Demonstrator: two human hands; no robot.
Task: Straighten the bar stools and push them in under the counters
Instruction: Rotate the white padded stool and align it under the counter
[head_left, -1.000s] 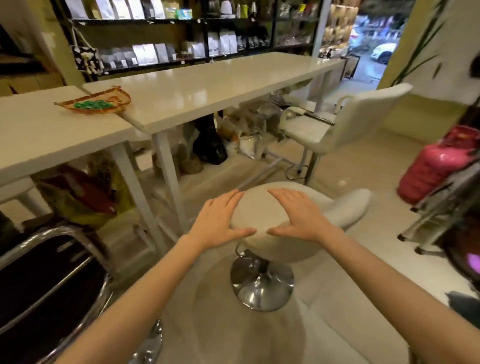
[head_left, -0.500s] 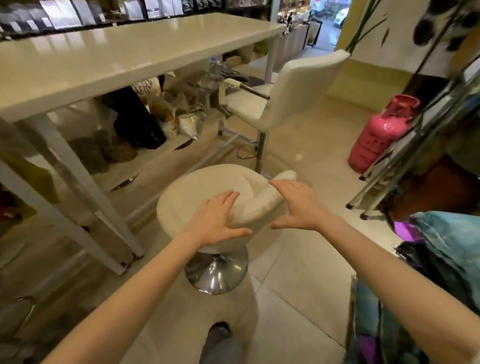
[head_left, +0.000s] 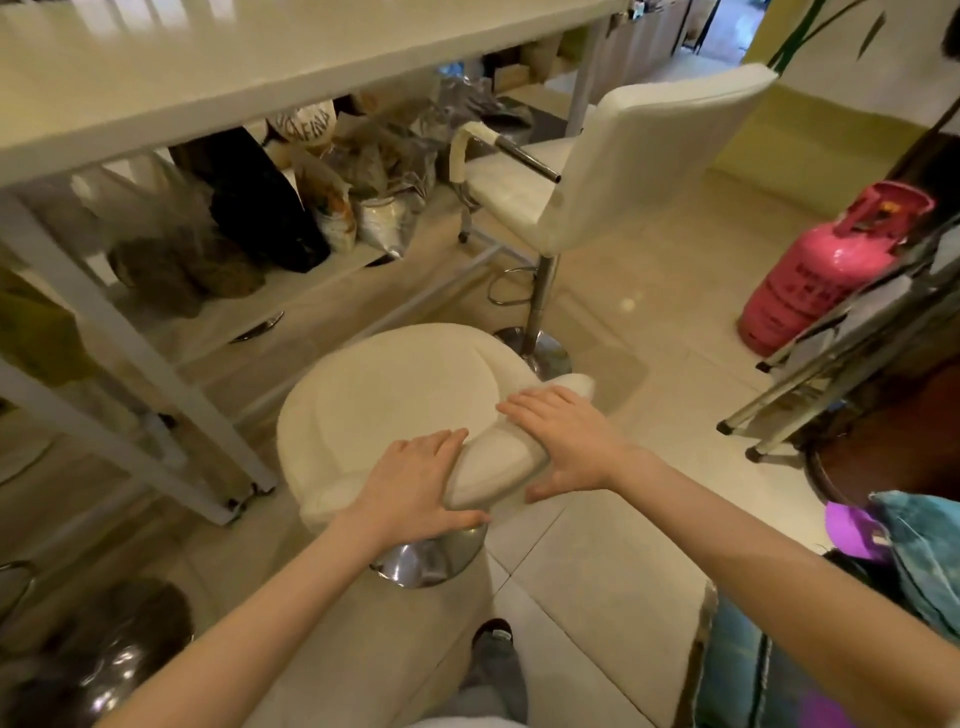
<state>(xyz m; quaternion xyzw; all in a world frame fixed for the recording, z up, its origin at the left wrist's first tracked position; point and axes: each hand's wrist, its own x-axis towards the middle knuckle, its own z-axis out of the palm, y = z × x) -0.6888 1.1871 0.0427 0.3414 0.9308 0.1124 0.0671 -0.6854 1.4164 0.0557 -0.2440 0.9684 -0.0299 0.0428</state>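
Observation:
A cream round bar stool (head_left: 395, 395) with a low curved backrest stands on a chrome base in front of the white counter (head_left: 218, 67). My left hand (head_left: 415, 488) and my right hand (head_left: 566, 441) clasp the backrest from either side, fingers spread. The stool's seat sits just outside the counter's edge, near a white counter leg (head_left: 156, 364). A second stool (head_left: 597, 171), white with a tall square back and a chrome armrest, stands further right, angled away from the counter.
Bags and sacks (head_left: 291, 208) crowd the low shelf under the counter. A pink gas cylinder (head_left: 826, 270) stands at the right by folded metal frames (head_left: 841, 364). A dark chrome-framed stool (head_left: 104, 649) is at lower left. My shoe (head_left: 493, 644) is behind the stool.
The stool has swivelled so its backrest faces me, and it stands closer to the counter. My hands shifted from the seat onto the backrest. My view tilted further down.

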